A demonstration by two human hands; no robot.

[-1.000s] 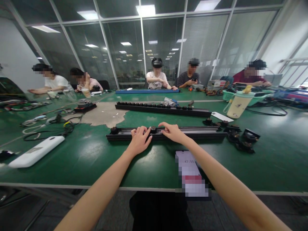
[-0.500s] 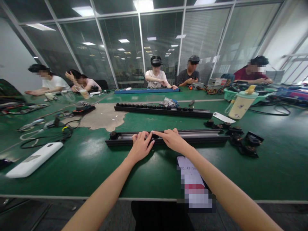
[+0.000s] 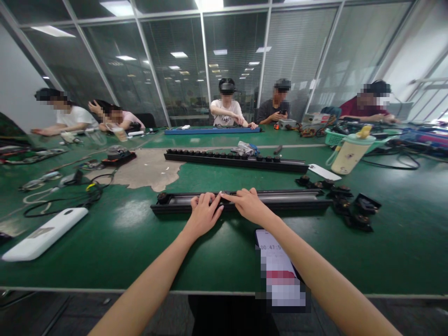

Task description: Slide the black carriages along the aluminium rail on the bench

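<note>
A long black rail [image 3: 294, 200] with a grey inner channel lies across the green table in front of me. My left hand [image 3: 205, 212] rests over its middle, fingers bent around a small dark part in the channel. From the right, my right hand [image 3: 252, 205] reaches the same spot, its index finger stretched out and touching near my left fingertips. The dark part between the hands is mostly hidden. One black module [image 3: 162, 198] sits in the rail's left end. Several loose black modules [image 3: 360, 220] lie beyond its right end.
Behind is a second black rail [image 3: 238, 162] lined with modules. A phone [image 3: 280, 266] lies near my right forearm, a white case [image 3: 47, 233] at left. A cup [image 3: 352, 154] and green basket [image 3: 334, 137] stand right. People sit across the table, one [image 3: 227, 109] at a blue rail.
The camera view has shifted slightly. Both hands remain at the same place on the rail, with almost no visible movement.
</note>
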